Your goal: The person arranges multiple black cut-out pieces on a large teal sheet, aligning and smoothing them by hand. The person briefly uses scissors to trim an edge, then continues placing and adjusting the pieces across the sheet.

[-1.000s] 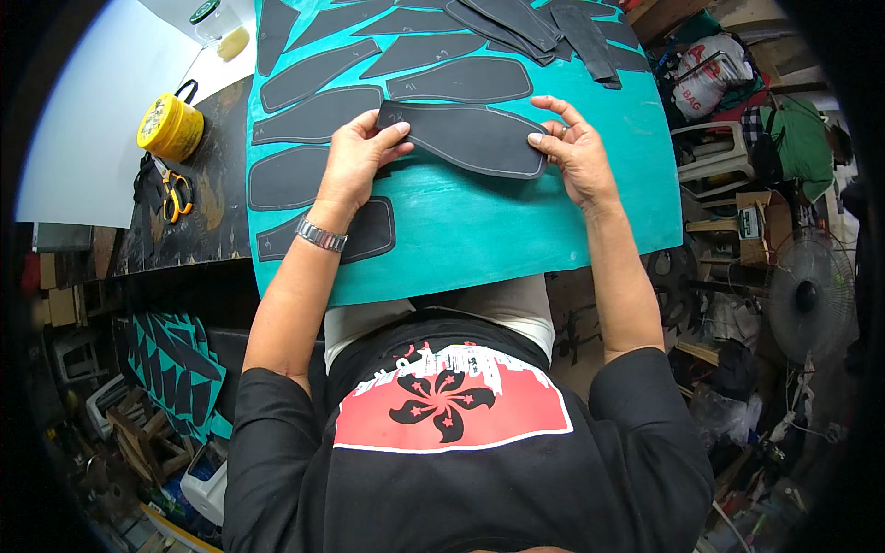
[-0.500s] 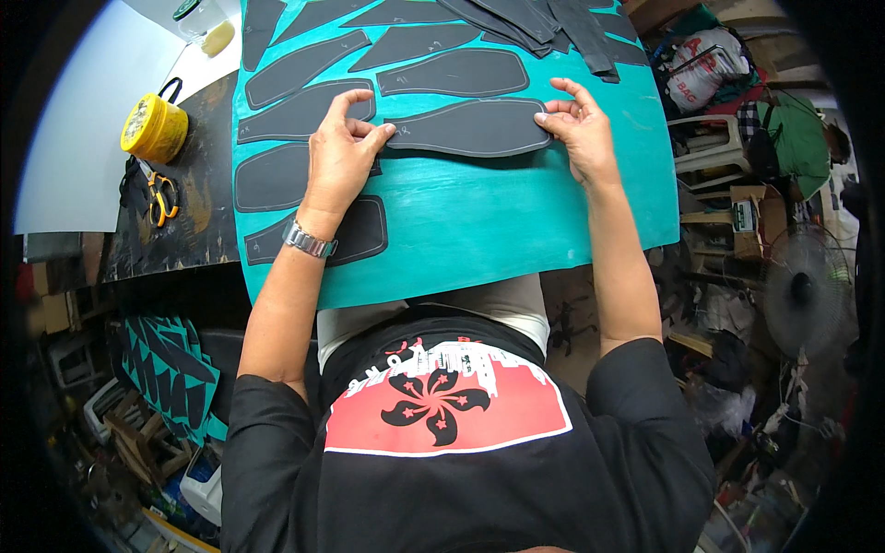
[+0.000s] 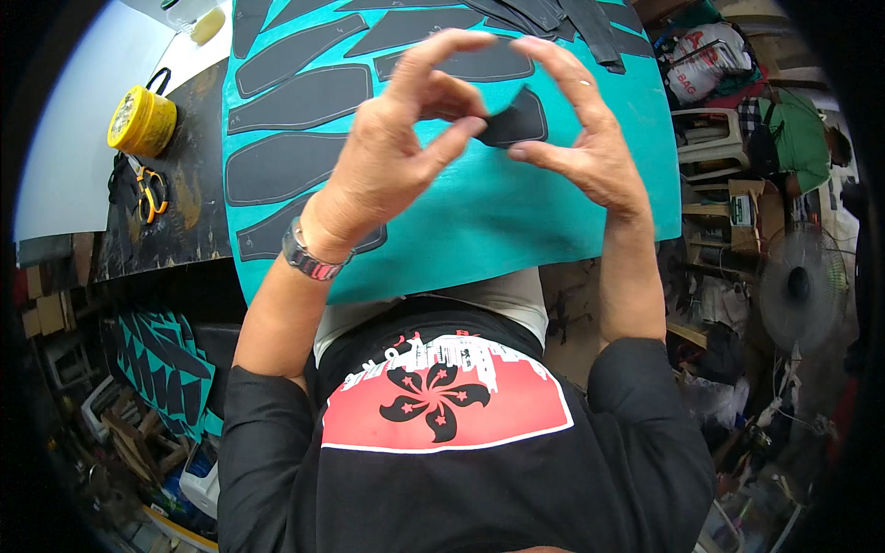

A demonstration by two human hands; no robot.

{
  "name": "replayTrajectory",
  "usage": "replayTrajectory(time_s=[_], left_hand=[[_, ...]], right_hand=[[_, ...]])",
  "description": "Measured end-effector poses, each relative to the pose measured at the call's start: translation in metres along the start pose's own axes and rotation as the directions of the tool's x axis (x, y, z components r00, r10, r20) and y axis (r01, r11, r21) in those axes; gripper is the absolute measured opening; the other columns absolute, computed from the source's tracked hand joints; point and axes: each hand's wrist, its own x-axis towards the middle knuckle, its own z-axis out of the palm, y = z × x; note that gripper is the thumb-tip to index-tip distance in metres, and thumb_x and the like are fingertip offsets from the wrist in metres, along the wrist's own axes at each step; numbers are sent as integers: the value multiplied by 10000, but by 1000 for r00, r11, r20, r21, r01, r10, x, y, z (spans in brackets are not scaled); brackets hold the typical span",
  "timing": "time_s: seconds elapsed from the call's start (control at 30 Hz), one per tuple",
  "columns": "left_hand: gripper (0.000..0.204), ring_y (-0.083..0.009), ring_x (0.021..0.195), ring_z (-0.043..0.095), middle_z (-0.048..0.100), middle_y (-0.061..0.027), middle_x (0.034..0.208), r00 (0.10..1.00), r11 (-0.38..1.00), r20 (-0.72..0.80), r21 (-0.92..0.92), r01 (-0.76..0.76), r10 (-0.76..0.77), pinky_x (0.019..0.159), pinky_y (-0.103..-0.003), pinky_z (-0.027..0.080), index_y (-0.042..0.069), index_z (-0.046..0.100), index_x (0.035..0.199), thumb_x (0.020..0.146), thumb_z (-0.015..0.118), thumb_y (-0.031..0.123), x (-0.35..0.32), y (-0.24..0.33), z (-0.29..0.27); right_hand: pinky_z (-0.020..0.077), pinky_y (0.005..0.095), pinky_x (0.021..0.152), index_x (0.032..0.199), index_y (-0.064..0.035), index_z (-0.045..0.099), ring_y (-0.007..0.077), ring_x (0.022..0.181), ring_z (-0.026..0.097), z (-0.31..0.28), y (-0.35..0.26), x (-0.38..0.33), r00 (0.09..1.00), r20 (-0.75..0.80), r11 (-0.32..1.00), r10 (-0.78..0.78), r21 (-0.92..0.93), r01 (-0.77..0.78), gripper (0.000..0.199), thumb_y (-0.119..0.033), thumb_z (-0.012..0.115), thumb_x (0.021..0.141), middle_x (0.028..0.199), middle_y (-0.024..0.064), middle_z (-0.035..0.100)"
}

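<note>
Lifted off the teal board (image 3: 516, 221), both hands, left hand (image 3: 396, 157) and right hand (image 3: 581, 138), pinched one dark foam piece (image 3: 516, 120) together near the desk's near edge; gentle, even pulling would avoid tearing.

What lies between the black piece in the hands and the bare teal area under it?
Nothing visible. Both hands, left and right, hold the black piece above the teal board; the bare patch below shows no object, and other black pieces lie further left.
</note>
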Motion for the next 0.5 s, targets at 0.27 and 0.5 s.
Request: replayTrajectory(time_s=[0.27,0.5], left_hand=[[1011,-292,1340,476,508,-122,1385,927,880,74,-295,373,-368,1105,-475,403,140,400,1480,650,927,371,-18,-18,19],[285,-52,671,590,673,22,760,790,755,61,-259,603,-610,596,-209,487,22,715,1067,878,770,228,-34,-36,5]], right_hand=[[559,288,743,966,-48,730,158,786,686,5,-26,25,920,-378,909,103,411,67,177,32,760,811,942,49,738],[484,215,605,1007,-42,742,84,737,648,31,14,10,729,-273,424,628,905,-27,226,-4,798,791,886,38,726]])
